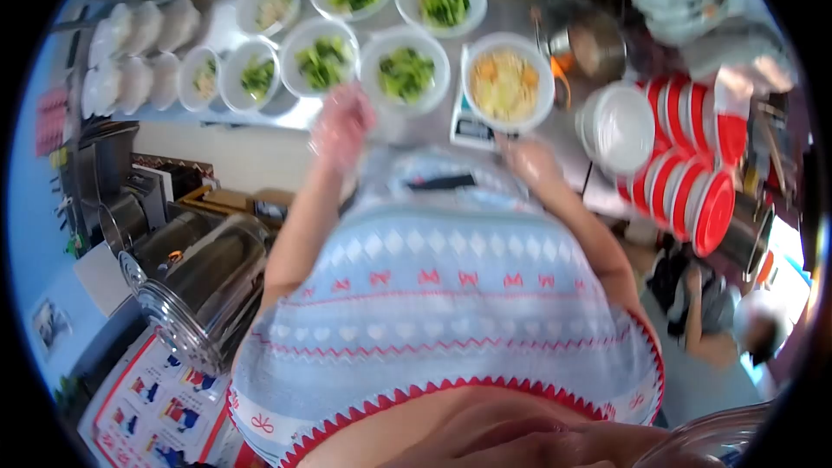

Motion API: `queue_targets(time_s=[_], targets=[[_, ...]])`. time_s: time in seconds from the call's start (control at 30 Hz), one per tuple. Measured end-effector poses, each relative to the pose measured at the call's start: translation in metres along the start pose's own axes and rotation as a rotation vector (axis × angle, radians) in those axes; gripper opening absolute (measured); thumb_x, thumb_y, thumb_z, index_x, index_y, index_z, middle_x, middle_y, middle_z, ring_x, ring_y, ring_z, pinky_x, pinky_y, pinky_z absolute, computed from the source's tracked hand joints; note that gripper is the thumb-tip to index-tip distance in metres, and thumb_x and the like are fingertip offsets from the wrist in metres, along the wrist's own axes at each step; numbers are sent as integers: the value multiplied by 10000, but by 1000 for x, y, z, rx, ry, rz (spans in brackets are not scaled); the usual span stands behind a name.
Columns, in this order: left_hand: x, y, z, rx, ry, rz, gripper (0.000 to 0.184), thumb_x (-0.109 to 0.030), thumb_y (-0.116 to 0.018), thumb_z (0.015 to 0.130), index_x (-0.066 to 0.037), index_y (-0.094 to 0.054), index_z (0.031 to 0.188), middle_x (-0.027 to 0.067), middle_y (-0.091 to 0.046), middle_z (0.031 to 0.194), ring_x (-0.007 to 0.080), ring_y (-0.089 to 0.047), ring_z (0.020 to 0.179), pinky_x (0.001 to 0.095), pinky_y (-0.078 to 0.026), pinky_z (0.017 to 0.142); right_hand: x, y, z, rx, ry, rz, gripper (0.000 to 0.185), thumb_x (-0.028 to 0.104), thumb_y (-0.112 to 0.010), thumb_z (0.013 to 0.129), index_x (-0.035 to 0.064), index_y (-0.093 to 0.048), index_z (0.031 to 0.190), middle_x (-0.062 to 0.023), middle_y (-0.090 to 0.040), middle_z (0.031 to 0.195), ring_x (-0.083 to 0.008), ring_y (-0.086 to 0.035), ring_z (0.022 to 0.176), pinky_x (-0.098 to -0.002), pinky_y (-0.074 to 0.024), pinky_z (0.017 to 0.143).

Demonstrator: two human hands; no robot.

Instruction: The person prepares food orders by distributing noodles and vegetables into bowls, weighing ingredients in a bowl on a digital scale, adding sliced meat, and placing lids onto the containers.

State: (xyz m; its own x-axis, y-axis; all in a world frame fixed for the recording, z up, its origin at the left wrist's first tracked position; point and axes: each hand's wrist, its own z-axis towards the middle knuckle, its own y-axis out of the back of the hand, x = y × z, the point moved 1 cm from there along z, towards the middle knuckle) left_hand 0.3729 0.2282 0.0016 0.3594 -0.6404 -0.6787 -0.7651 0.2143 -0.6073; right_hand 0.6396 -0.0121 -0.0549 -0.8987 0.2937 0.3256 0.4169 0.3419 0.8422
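Head view, with clock directions read from the middle of the frame: the left hand [342, 126] is near eleven o'clock, blurred and pinkish, in what looks like a thin clear glove [329, 146]; its fingers seem loosely bent, and whether they hold anything cannot be told. Just beyond its fingertips stands a bowl of chopped greens [289, 61], with a second greens bowl [370, 75] close by at twelve. Near two o'clock the right hand [530, 162] is partly open, its fingers pointing at the near edge of a scale [471, 133]; they look to be at or just beside it, though contact is unclear, and no held object can be made out. On that scale, at one o'clock, rests a white bowl [549, 85] of pale, shredded-looking food with orange pieces on top. More bowls of greens run along the steel counter [399, 129] from ten round to twelve, and nested white bowls [178, 26] lie on their sides farther out at ten. White tubs [626, 117] are at two, beside red-and-white stacks [685, 186] that reach to three. Large steel pots [217, 264] lie between eight and nine, a patterned apron [433, 303] fills six, and another person [712, 348] is near four, well apart from both hands.
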Motion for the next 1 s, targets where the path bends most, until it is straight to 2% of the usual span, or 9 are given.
queue_targets(time_s=[0.03,0.07,0.13,0.3,0.4,0.5,0.6,0.7,1.0], targets=[[-2,6,0,65,-11,-24,171,-176,-608,888,-37,-565,978,41,-558,771,145,-551,687,273,-466,629,-22,-24,-8,-164,156,222,360,314,-353,976,172,-580,1216,-220,-646,900,-381,-630,851,-492,-490,776],[-10,0,-3,-26,37,-19,190,-149,-601,890,-31,-551,1030,44,-559,792,150,-553,707,278,-461,629,5,8,-2,157,-126,104,351,303,-358,975,197,-554,1246,-220,-639,925,-383,-621,886,-479,-486,795],[-17,5,-4,16,61,-39,190,-132,-577,904,-33,-527,1059,40,-547,828,146,-525,734,265,-439,626,11,9,-4,181,-193,-14,395,258,-394,947,206,-464,1332,-198,-635,967,-369,-619,897,-471,-490,777],[-36,23,2,13,129,-22,209,-116,-574,897,-25,-519,1077,46,-558,822,155,-519,712,280,-441,622,21,15,-24,87,-355,152,417,225,-389,945,189,-448,1357,-173,-639,969,-363,-612,893,-458,-482,760],[-48,27,10,41,128,5,179,-123,-560,908,-27,-517,1053,44,-559,809,157,-521,715,279,-434,628,29,-4,-18,33,-337,92,418,291,-348,968,184,-445,1360,-186,-636,1011,-363,-601,954,-453,-469,810],[-60,27,23,144,156,20,161,-123,-552,912,-33,-515,1040,39,-559,799,153,-520,712,278,-429,632,22,-35,-2,112,-505,300,465,256,-409,939,250,-394,1404,-233,-631,973,-372,-613,910,-464,-475,809],[-66,32,29,122,156,55,158,-123,-550,914,-38,-514,1043,35,-563,804,149,-522,714,275,-426,634,29,-38,-9,104,-477,186,481,273,-384,952,268,-342,1432,-235,-621,1026,-381,-597,968,-467,-464,846],[-73,37,34,133,167,43,161,-126,-556,913,-43,-514,1045,27,-564,807,145,-519,707,272,-424,637,39,-21,-17,100,-671,177,485,425,-245,979,296,-305,1443,-227,-590,1153,-386,-558,1083,-473,-428,926],[-82,47,44,193,228,55,154,-126,-562,914,-58,-521,1046,15,-563,826,139,-515,704,276,-426,632,30,-46,-10,122,-813,202,519,270,-372,950,303,-271,1458,-211,-568,1204,-385,-576,1066,-463,-449,916]])
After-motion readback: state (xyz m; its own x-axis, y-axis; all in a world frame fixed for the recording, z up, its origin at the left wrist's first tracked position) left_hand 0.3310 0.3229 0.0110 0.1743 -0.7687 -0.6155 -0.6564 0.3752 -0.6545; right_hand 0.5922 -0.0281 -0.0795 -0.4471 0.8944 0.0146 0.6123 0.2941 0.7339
